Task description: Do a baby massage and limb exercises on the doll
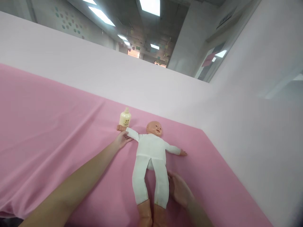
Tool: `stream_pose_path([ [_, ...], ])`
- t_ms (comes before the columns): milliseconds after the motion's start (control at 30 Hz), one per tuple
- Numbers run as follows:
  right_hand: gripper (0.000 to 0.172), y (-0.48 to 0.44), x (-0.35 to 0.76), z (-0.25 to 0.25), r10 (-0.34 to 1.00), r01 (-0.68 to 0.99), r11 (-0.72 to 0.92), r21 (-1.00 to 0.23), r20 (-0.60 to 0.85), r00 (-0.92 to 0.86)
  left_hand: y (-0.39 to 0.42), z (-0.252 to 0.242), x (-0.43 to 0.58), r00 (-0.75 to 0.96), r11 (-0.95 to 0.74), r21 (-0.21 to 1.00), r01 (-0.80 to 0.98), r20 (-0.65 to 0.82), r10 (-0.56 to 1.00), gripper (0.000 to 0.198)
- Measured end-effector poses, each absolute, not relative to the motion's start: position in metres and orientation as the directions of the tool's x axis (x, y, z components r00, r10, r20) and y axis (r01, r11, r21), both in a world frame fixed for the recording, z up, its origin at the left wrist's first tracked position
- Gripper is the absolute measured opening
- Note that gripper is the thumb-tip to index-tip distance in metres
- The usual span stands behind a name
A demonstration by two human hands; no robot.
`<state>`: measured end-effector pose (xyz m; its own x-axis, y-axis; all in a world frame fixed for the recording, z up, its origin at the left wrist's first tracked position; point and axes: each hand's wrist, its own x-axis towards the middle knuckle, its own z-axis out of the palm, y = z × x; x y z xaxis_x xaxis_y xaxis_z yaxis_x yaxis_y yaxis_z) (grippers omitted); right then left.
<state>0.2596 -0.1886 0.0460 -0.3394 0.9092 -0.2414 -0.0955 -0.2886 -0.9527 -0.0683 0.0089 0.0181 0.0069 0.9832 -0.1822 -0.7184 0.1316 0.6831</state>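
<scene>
A baby doll in a white top and white open-crotch trousers lies face up on a pink cloth, arms spread. My left hand is at the doll's outstretched arm on the left, its fingers extended along the underside of the white sleeve near the cuff. Beside the doll's leg on the right is my right hand, loosely curved and open, its fingertips at the trouser leg and partly hidden by it. A cream pump bottle stands just behind the doll's left-side hand.
A white wall or panel rises behind the pink surface and continues along the right side. Above it, a wide mirror or window shows ceiling lights and a room. The cloth has folds on the left.
</scene>
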Motion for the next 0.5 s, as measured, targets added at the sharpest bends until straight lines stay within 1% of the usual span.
stream_pose_path([
  [33,0.037,-0.198,0.256,0.050,0.872,-0.163,-0.409,-0.898,-0.332,-0.359,0.009,0.018,-0.068,0.006,0.134,0.679,-0.722,-0.188,0.982,0.022],
  [67,0.035,-0.206,0.254,0.053,0.843,-0.213,-0.486,-0.847,-0.392,-0.368,0.009,0.018,-0.068,0.004,0.135,0.677,-0.724,-0.191,0.982,0.022],
  [133,0.031,-0.218,0.251,0.055,0.818,-0.288,-0.553,-0.782,-0.445,-0.364,0.009,0.018,-0.068,0.000,0.131,0.677,-0.724,-0.190,0.982,0.022],
  [200,0.028,-0.228,0.249,0.052,0.828,-0.341,-0.544,-0.767,-0.425,-0.365,0.009,0.018,-0.068,-0.006,0.129,0.680,-0.721,-0.192,0.981,0.022],
  [300,0.029,-0.241,0.246,0.047,0.805,-0.373,-0.550,-0.747,-0.355,-0.476,0.009,0.017,-0.067,-0.027,0.123,0.690,-0.713,-0.202,0.979,0.021],
  [400,0.038,-0.253,0.243,0.044,0.727,-0.362,-0.608,-0.707,-0.312,-0.611,0.011,0.015,-0.065,-0.053,0.112,0.706,-0.700,-0.207,0.977,0.020],
  [500,0.047,-0.261,0.241,0.041,0.680,-0.334,-0.638,-0.694,-0.304,-0.668,0.013,0.012,-0.060,-0.093,0.084,0.723,-0.686,-0.201,0.975,0.019],
])
